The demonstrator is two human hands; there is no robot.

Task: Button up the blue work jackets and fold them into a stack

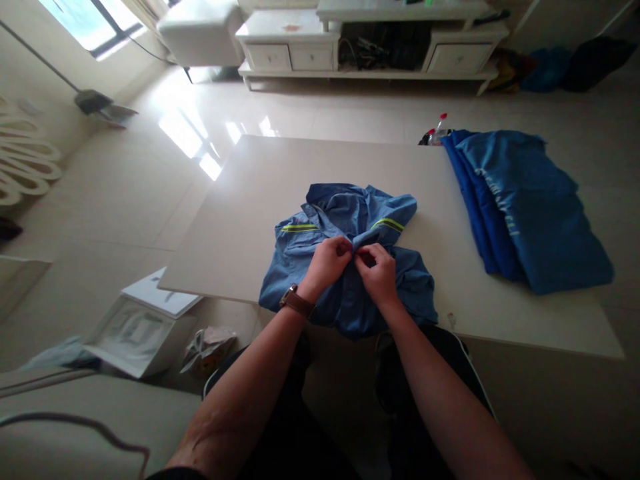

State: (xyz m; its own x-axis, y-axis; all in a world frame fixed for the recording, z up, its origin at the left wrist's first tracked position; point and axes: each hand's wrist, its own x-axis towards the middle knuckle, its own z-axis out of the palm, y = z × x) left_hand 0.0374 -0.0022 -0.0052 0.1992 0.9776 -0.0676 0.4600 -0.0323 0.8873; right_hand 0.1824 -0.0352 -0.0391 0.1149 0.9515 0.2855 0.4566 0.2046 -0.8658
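Note:
A blue work jacket (pixel 295 260) with yellow-green reflective stripes lies on the white table (pixel 230 220), its collar at the far side and its lower edge towards me. Both hands meet at the middle of its front. My left hand (pixel 331 259), with a brown-strapped watch on the wrist, pinches the front edge of the cloth. Right beside it, my right hand (pixel 376 267) pinches the same front edge with thumb and forefinger. Whatever small fastener may be between the fingertips is hidden.
Folded blue garments (pixel 545 213) lie at the table's right end. Bottles with red caps (pixel 440 128) show beyond the far edge. Left of the table stand an open white box (pixel 145 327) and a plastic bag (pixel 207 350). A white TV cabinet (pixel 290 43) is at the back.

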